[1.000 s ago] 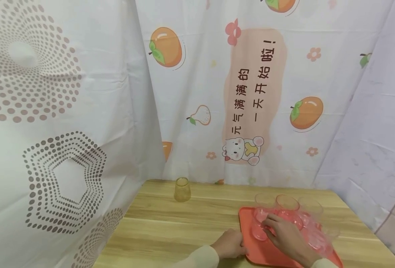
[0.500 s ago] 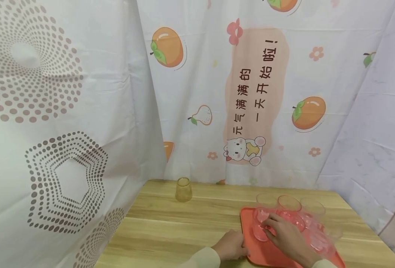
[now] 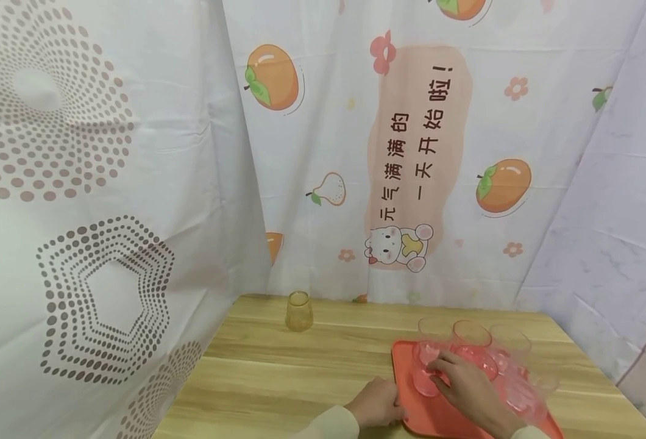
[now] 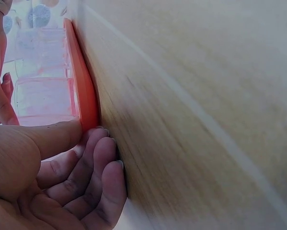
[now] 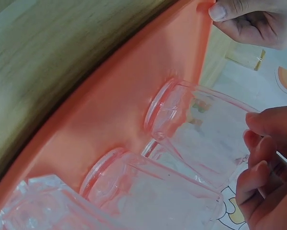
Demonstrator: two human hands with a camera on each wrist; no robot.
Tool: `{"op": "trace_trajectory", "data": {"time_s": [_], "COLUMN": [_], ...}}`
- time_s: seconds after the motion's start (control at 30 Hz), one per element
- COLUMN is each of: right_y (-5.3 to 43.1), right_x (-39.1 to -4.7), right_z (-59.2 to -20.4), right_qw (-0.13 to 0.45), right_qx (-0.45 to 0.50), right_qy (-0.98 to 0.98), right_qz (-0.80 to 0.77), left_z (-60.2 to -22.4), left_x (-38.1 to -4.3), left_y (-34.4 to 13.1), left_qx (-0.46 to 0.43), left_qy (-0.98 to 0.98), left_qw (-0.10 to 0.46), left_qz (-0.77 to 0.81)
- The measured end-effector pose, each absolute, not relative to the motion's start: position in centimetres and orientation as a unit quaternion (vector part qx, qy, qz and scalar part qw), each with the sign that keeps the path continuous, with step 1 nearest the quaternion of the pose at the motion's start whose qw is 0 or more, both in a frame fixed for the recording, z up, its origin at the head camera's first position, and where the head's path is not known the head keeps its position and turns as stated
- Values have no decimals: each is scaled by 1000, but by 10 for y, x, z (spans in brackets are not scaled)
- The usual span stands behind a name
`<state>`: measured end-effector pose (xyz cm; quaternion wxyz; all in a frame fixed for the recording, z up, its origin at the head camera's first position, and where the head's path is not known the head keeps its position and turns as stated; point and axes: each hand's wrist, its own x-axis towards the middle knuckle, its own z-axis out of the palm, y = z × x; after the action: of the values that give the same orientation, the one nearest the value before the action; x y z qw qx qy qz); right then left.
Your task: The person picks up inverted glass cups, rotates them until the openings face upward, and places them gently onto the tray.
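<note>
On the table, the left hand (image 3: 376, 402) grips the near left corner of an orange-red tray (image 3: 427, 417). In the left wrist view the thumb lies over the tray's rim and the fingers curl beneath it. The right hand (image 3: 465, 384) reaches over the tray and pinches the rim of a clear drinking glass (image 5: 196, 127) at the tray's left side. This glass stands upright, its base on the tray. Another clear glass (image 5: 153, 191) stands close beside it, and several more, pink-tinted by the tray, crowd its right part, partly hidden by the right hand and forearm.
A yellowish transparent cup (image 3: 299, 312) stands alone at the back left of the wooden table (image 3: 279, 366). A white curtain with fruit prints (image 3: 323, 122) hangs behind the table. Patterned cloth (image 3: 109, 183) covers the left side, and a pale marbled cloth (image 3: 603, 244) the right.
</note>
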<state>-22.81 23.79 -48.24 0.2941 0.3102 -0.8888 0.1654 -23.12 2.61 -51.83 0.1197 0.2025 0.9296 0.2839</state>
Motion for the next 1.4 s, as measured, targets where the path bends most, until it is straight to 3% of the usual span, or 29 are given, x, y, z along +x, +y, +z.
{"op": "trace_trajectory", "data": {"time_s": [0.53,0.83,1.03,1.27,1.4], "right_y": [244,238,236,230,226], "right_x": [-223,-212,-207,-201,-202], "right_z": [-481,-487,-498,-506,-514], "right_qw": [264,294,193,13,-4], "right_qx": [293,364,377,340,376], "right_qy": [-902,-865,-883,-912,-900], "right_qz": [178,182,204,230,222], "left_z": [-522,-518,-518,-519,-518], "left_x": [-231,-231,-233,-235,-236], "left_y": [25,22,22,23,22], "left_qx": [213,200,209,204,212], "left_qy": [929,922,919,920,919], "left_qw": [110,128,129,138,139], "left_qz": [283,305,308,303,302]}}
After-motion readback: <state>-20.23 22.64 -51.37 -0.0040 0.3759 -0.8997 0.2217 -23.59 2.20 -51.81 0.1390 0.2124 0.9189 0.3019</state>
